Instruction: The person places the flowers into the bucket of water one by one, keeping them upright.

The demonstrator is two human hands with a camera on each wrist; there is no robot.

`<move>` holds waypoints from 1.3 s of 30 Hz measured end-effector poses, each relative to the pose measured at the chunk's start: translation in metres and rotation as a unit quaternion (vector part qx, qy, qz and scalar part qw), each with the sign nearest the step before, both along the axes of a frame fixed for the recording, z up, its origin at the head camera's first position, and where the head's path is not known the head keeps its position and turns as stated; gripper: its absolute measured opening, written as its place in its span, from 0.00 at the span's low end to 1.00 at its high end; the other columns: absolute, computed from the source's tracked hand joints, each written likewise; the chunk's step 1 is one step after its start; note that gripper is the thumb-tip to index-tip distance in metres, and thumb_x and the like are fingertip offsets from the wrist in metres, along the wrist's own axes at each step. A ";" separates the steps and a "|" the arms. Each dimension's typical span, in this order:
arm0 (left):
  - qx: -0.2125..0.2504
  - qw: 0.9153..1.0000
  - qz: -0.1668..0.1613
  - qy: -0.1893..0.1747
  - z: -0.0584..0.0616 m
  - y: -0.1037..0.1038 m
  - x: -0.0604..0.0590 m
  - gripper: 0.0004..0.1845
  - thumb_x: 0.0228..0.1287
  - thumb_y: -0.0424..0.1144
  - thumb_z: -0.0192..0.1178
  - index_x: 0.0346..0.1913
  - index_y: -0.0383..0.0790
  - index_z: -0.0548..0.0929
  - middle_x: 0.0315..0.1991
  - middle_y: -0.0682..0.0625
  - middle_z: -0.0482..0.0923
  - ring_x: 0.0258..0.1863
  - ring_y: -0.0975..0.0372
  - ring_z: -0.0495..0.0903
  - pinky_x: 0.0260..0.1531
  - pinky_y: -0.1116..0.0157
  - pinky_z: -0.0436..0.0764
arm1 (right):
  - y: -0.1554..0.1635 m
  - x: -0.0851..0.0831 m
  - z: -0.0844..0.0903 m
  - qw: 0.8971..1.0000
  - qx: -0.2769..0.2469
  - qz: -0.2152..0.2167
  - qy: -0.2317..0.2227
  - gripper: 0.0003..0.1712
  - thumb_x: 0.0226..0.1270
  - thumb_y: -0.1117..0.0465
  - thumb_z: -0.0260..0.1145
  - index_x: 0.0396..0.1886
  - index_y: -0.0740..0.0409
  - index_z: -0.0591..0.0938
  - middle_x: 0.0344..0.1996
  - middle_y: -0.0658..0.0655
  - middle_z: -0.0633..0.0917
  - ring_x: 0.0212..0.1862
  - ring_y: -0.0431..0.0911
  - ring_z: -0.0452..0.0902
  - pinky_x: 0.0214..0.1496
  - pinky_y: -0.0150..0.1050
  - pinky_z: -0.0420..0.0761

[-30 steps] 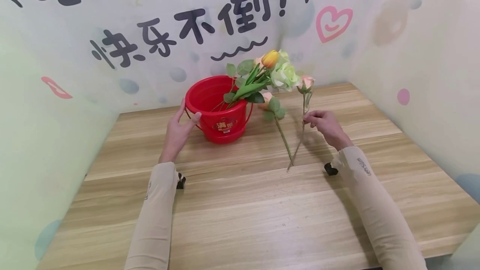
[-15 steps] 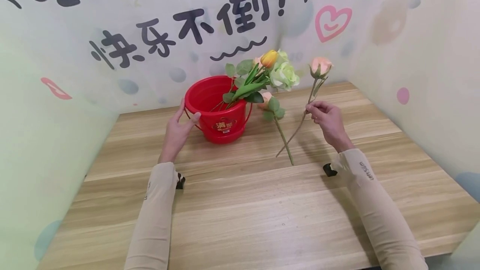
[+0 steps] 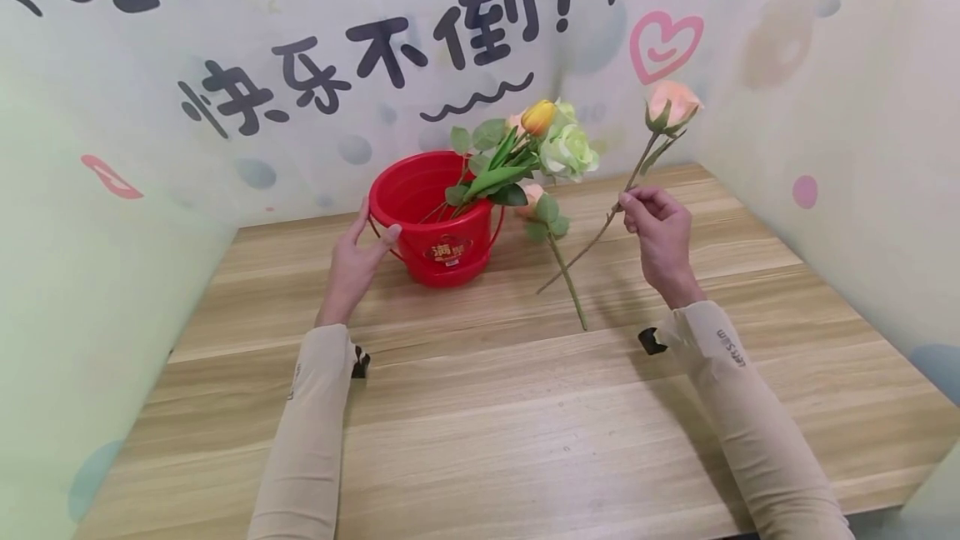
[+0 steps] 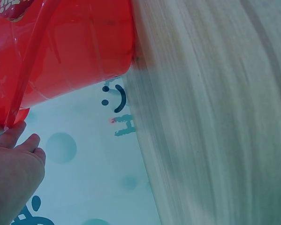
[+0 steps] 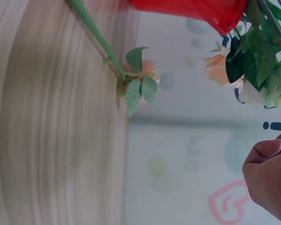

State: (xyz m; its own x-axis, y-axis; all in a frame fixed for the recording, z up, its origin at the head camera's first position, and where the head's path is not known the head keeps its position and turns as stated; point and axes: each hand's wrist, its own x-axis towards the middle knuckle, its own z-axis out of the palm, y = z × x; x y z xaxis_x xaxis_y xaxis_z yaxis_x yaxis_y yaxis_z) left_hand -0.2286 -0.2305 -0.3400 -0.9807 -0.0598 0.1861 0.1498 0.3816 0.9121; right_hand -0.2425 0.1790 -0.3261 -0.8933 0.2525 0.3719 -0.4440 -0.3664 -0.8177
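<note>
Currently the right hand [image 3: 660, 232] pinches the thin stem of a peach rose [image 3: 672, 103] between thumb and fingertips, mid-stem, lifted off the wooden table [image 3: 525, 407]. Stem tilts: bloom up and to the right near the wall, lower end pointing down-left, above the tabletop and near a second stem. Left hand [image 3: 358, 255] grips the left side of the red bucket [image 3: 437, 219], thumb hooked at the rim, fingers against the outer wall by the handle; the left wrist view shows fingers [image 4: 18, 140] touching the bucket's red handle. Bucket stands upright on the table near the back wall and holds a bunch leaning right: orange tulip [image 3: 539, 117], pale green rose [image 3: 567, 150], green leaves. Another flower stem [image 3: 566, 277] lies on the table just right of the bucket, its peach bloom beside the bucket wall.
</note>
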 end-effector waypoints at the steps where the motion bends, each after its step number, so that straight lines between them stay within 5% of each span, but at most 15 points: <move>1: 0.000 1.000 0.000 -0.001 0.000 0.000 0.000 0.46 0.70 0.62 0.63 0.83 0.55 0.53 0.82 0.53 0.55 0.80 0.53 0.53 0.69 0.45 0.69 | -0.002 0.001 0.002 1.000 -0.005 -0.005 0.006 0.15 0.68 0.81 0.64 0.27 0.59 0.84 0.24 0.53 0.86 0.22 0.40 0.70 0.26 0.26 0.70; 24: -0.001 1.000 -0.003 0.002 -0.001 -0.002 -0.002 0.45 0.70 0.61 0.63 0.83 0.55 0.55 0.81 0.55 0.55 0.80 0.54 0.53 0.72 0.46 0.65 | -0.041 0.019 0.031 0.995 -0.026 0.017 0.096 0.14 0.66 0.82 0.61 0.28 0.63 0.84 0.23 0.55 0.85 0.23 0.41 0.71 0.26 0.28 0.70; 39: 0.006 1.000 0.001 0.008 -0.001 -0.001 -0.002 0.46 0.69 0.61 0.65 0.83 0.52 0.55 0.81 0.54 0.56 0.80 0.54 0.54 0.72 0.47 0.66 | -0.071 0.023 0.035 0.995 0.003 0.034 0.098 0.14 0.67 0.80 0.62 0.30 0.59 0.84 0.25 0.52 0.85 0.25 0.40 0.73 0.28 0.28 0.72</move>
